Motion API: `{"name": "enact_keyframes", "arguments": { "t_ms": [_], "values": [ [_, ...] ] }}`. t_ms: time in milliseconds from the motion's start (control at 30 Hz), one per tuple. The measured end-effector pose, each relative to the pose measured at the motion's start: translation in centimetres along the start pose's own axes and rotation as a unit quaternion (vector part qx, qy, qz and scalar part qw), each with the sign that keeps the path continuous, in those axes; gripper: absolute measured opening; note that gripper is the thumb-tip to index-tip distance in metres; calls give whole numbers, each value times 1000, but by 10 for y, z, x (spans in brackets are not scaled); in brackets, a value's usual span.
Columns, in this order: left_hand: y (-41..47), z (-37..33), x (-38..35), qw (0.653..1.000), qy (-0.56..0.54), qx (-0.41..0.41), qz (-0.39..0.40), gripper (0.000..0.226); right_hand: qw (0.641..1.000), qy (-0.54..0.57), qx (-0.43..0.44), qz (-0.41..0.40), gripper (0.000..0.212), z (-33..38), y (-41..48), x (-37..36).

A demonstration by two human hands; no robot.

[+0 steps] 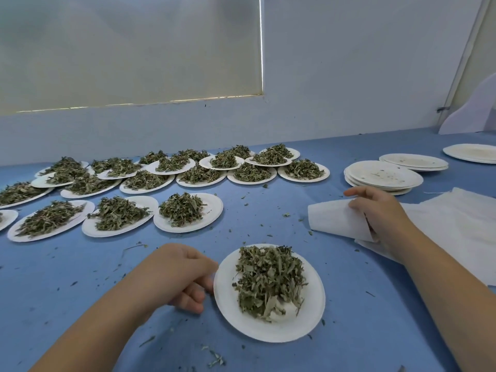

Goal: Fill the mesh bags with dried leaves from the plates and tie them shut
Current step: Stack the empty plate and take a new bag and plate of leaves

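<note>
Left grip point(188, 277) pinches left rim of near paper plate point(268, 332) heaped with dried leaves point(268, 277). Right grip point(381, 213) clamps folded edge of white mesh bag point(338, 218), right of plate, atop bag pile point(456, 229) on blue surface point(255, 226).

Blue surface point(268, 218) runs wide, right back to a pale wall point(349, 76). Up on the left, a drawn window blind point(128, 49), thin lines of daylight leaking along its edges. Far right, a white curve-edged board point(472, 108) stands upright
</note>
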State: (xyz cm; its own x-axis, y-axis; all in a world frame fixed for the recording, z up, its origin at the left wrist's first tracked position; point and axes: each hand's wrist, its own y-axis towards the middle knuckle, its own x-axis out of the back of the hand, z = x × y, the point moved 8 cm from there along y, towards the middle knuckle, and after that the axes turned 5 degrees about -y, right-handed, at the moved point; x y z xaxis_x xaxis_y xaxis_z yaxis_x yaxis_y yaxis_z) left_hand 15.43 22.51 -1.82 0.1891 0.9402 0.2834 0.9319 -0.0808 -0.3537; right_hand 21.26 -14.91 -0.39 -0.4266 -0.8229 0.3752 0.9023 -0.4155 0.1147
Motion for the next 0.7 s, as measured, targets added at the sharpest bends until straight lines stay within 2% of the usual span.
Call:
{"name": "enact_keyframes", "arguments": {
  "t_ms": [167, 267, 400, 533, 633, 700],
  "values": [
    [18, -15, 7, 997, 55, -14, -43, 22, 998, 64, 7, 21, 23, 3, -1, -5],
    [34, -28, 4, 996, 46, -49, -55, 19, 996, 73, 43, 36, 23, 11, -4, -7],
    [49, -39, 3, 985, 3, -142, -100, 17, 992, 34, 119, -23, 22, 28, -13, -3],
    [46, -48, 8, 953, 81, -242, -162, 18, 977, 26, 200, -73, 27, 59, -29, -2],
    [41, -55, 4, 938, 97, -302, -138, 9, 960, 7, 272, -62, 27, 88, -48, -20],
    [39, -58, -1, 930, 118, -325, -123, 15, 950, -13, 311, -30, 28, 102, -60, -42]
  ]
}}
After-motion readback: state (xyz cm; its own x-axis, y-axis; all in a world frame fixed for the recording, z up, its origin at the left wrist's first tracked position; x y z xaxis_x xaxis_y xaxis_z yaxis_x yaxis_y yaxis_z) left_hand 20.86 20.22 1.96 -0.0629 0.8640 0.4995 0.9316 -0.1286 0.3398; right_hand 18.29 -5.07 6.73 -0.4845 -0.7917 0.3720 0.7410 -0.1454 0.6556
